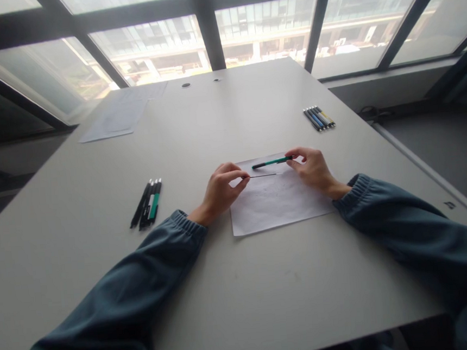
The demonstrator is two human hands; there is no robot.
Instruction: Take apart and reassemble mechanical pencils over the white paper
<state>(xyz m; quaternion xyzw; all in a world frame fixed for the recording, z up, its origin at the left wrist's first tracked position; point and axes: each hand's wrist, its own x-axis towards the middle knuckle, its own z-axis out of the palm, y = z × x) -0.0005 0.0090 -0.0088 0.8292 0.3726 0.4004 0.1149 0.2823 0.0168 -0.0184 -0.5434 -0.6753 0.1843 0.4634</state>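
Observation:
My left hand (226,186) pinches the near end of a thin dark pen refill (264,175) between thumb and fingertips. The refill points right, and its far end looks pale. My right hand (312,169) grips a green and black pen (275,161) by its right end, clip side down. That pen lies nearly level, just beyond the refill, its dark grip end pointing left. Beneath both hands is a white sheet of paper (280,203) with faint marks. I cannot tell whether the pen touches the paper.
Several black pens, one with a green band (153,206), lie left of my left arm. Another row of pens (319,118), with blue and yellow parts, sits at the table's right side. Papers (116,117) lie far left on the white table (212,307). Windows stand beyond.

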